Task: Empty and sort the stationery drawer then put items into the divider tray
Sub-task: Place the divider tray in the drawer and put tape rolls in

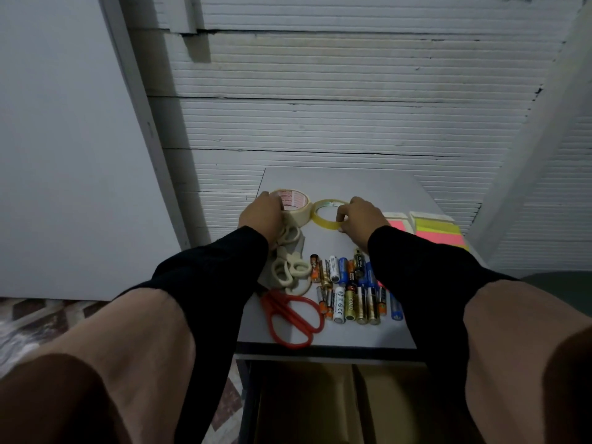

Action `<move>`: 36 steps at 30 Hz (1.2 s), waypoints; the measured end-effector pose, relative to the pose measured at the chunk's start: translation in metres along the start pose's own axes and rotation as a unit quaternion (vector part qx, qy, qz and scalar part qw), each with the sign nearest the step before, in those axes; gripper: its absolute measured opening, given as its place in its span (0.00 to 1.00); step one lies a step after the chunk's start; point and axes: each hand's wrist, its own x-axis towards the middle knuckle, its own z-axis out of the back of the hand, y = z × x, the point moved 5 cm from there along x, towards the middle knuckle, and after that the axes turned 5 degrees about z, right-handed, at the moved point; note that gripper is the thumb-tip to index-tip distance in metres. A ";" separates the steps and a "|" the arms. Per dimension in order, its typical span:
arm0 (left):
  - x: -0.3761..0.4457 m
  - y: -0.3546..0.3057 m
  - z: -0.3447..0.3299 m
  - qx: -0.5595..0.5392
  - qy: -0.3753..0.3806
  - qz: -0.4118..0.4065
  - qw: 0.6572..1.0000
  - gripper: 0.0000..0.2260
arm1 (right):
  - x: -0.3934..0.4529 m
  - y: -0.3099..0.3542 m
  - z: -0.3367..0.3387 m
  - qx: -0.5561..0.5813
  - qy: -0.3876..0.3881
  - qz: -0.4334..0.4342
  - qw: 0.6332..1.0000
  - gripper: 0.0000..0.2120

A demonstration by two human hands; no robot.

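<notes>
Your left hand (261, 213) was wrapped around the masking tape roll (296, 205) near the middle of the frame, at the desk's (368, 184) far left edge. Your right hand (360, 216) pinched the rim of the clear tape roll (325, 214) just beside it. Below them lay cream-handled scissors (290, 270), red-handled scissors (293, 318) and two rows of batteries (350, 290). Neon sticky notes (439, 232) sat at the right edge. The drawer (304, 402) stood open at the bottom centre.
</notes>
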 end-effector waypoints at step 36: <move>-0.231 0.009 0.107 -0.060 0.054 -0.049 0.996 0.09 | -0.199 0.065 0.118 0.128 -0.009 -0.038 0.991 0.06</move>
